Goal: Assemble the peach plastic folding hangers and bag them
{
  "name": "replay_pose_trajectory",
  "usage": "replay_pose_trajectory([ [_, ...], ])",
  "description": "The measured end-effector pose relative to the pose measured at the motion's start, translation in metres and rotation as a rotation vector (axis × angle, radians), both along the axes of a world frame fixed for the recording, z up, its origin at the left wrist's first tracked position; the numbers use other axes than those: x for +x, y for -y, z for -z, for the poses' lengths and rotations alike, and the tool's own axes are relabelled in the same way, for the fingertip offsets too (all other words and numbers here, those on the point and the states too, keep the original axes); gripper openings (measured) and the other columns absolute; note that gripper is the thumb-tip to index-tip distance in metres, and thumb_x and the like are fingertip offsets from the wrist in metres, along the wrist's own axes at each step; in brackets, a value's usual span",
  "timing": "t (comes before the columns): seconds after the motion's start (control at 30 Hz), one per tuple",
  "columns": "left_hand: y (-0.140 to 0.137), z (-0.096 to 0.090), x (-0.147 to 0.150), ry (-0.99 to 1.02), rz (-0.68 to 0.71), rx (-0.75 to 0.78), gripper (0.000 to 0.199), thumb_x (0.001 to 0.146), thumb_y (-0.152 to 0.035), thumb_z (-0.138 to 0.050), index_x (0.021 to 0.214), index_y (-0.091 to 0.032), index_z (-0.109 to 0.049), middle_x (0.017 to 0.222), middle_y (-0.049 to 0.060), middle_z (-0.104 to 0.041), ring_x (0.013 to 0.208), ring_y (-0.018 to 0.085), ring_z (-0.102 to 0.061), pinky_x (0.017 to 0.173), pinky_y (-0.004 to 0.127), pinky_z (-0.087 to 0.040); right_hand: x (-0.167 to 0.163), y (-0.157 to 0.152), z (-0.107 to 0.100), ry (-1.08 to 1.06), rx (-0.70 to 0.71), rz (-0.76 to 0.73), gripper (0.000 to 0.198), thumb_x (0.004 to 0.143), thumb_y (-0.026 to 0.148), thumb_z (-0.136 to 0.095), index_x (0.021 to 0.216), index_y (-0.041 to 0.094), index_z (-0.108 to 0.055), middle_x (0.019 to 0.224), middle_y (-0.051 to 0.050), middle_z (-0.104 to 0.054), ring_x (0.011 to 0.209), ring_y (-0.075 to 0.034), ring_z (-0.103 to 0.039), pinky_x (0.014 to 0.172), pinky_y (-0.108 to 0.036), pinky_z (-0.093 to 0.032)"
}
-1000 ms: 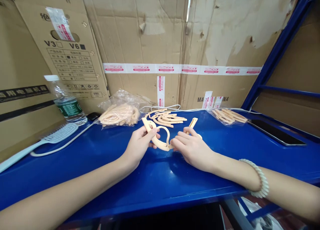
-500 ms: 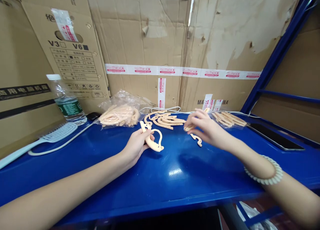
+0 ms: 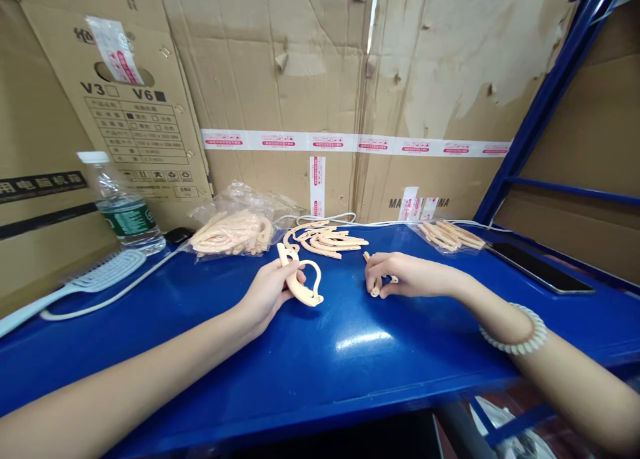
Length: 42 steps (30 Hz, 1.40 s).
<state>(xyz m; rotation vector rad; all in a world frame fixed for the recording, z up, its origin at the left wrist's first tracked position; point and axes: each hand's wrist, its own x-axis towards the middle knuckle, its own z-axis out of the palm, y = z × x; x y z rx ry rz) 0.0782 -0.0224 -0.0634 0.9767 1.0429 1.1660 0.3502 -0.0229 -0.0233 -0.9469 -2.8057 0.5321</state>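
My left hand point(image 3: 273, 284) is closed around a curved cream plastic piece point(image 3: 300, 291), held just above the blue table. A thin hooked cream part loops out from that piece on its right side. Lower on the right, my right hand point(image 3: 400, 274) is down at the table top, fingers bent round a short cream plastic piece point(image 3: 375, 290). A bit of another small cream part point(image 3: 394, 280) shows by its fingertips, mostly hidden by the hand. Behind and between both hands lies a loose pile of curved cream strips point(image 3: 333, 240).
A clear bag of cream parts point(image 3: 233, 232) and a water bottle point(image 3: 127, 212) stand at the back left, near a pale blue hairbrush point(image 3: 107, 272). Another bag of strips point(image 3: 447, 236) and a black phone point(image 3: 540, 267) lie right. Cardboard point(image 3: 280, 92) walls the back.
My right hand has come down and slightly left onto the table, covering most of the small hooked part that lay there. My left hand keeps its hold on the curved piece.
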Motion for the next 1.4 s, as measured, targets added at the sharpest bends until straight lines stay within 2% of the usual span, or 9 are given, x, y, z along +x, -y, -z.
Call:
replay_pose_trajectory([
  [0.1,0.001,-0.001,0.000,-0.016,-0.005,-0.006,0.014,0.091,-0.017,-0.056,0.081,-0.010,-0.062,0.063,0.002,-0.061,0.060,0.012,-0.057,0.061,0.024,-0.053,0.012,-0.005,-0.001,0.013,0.100,0.090,0.033,0.074,0.018,-0.074,0.105,0.019,-0.067,0.109,-0.007,-0.063,0.108,-0.024,-0.055,0.093,-0.035,-0.042],
  [0.17,0.001,-0.002,0.000,-0.022,-0.009,-0.010,0.013,0.091,-0.017,-0.056,0.083,-0.009,-0.063,0.063,0.002,-0.060,0.060,0.012,-0.057,0.061,0.024,-0.053,0.020,-0.007,-0.003,0.023,0.134,0.176,0.038,0.070,0.022,-0.078,0.106,0.019,-0.065,0.109,-0.007,-0.062,0.105,-0.025,-0.056,0.091,-0.035,-0.043],
  [0.33,0.001,-0.003,0.001,-0.020,-0.013,-0.015,0.013,0.092,-0.016,-0.055,0.088,-0.007,-0.064,0.063,0.002,-0.061,0.060,0.011,-0.057,0.061,0.023,-0.053,0.028,-0.014,-0.003,0.075,-0.024,0.228,0.017,0.076,0.023,-0.071,0.092,0.017,-0.067,0.089,-0.004,-0.068,0.083,-0.020,-0.063,0.074,-0.029,-0.046],
  [0.47,0.001,-0.003,0.001,-0.020,-0.016,-0.026,0.012,0.091,-0.015,-0.055,0.088,-0.007,-0.063,0.063,0.002,-0.061,0.060,0.012,-0.058,0.061,0.024,-0.054,0.036,-0.025,0.001,0.112,0.025,0.317,0.009,0.077,0.018,-0.066,0.086,0.016,-0.069,0.084,-0.005,-0.069,0.081,-0.020,-0.064,0.073,-0.030,-0.046],
  [0.67,0.000,-0.002,0.000,-0.015,-0.003,-0.016,0.010,0.091,-0.016,-0.056,0.084,-0.009,-0.060,0.064,0.002,-0.061,0.060,0.013,-0.058,0.062,0.028,-0.055,0.026,-0.015,-0.004,0.024,0.139,0.283,0.029,0.077,0.034,-0.073,0.099,0.016,-0.066,0.089,-0.005,-0.066,0.080,-0.019,-0.060,0.069,-0.029,-0.044],
  [0.77,-0.001,-0.001,0.000,-0.013,0.001,-0.011,0.010,0.091,-0.017,-0.056,0.087,-0.009,-0.061,0.064,0.002,-0.061,0.061,0.013,-0.058,0.063,0.027,-0.055,0.009,-0.005,-0.001,-0.029,0.097,0.192,0.038,0.077,0.045,-0.074,0.100,0.017,-0.065,0.087,-0.004,-0.064,0.076,-0.017,-0.059,0.066,-0.027,-0.043],
  [0.97,0.000,-0.001,0.001,-0.018,0.014,-0.001,0.011,0.088,-0.018,-0.059,0.083,-0.009,-0.062,0.063,0.002,-0.061,0.060,0.012,-0.057,0.062,0.025,-0.053,0.008,-0.011,0.007,0.001,0.076,0.191,0.018,0.083,0.033,-0.067,0.088,0.016,-0.068,0.092,-0.005,-0.059,0.072,-0.014,-0.059,0.067,-0.027,-0.047],
  [1.2,-0.002,0.002,-0.002,-0.007,0.019,0.006,0.009,0.086,-0.020,-0.060,0.082,-0.011,-0.062,0.064,0.002,-0.061,0.060,0.014,-0.058,0.063,0.028,-0.055,0.040,-0.024,-0.008,-0.013,0.189,0.374,0.032,0.077,0.038,-0.070,0.099,0.015,-0.067,0.090,-0.006,-0.067,0.078,-0.018,-0.061,0.068,-0.028,-0.047],
  [1.4,-0.004,0.004,-0.004,-0.008,0.049,0.014,0.013,0.080,-0.024,-0.066,0.080,-0.012,-0.061,0.065,0.002,-0.062,0.062,0.014,-0.058,0.063,0.027,-0.054,0.044,-0.031,0.001,0.084,0.029,0.406,0.020,0.072,0.028,-0.071,0.088,0.016,-0.068,0.083,-0.004,-0.069,0.074,-0.017,-0.063,0.066,-0.026,-0.047],
])
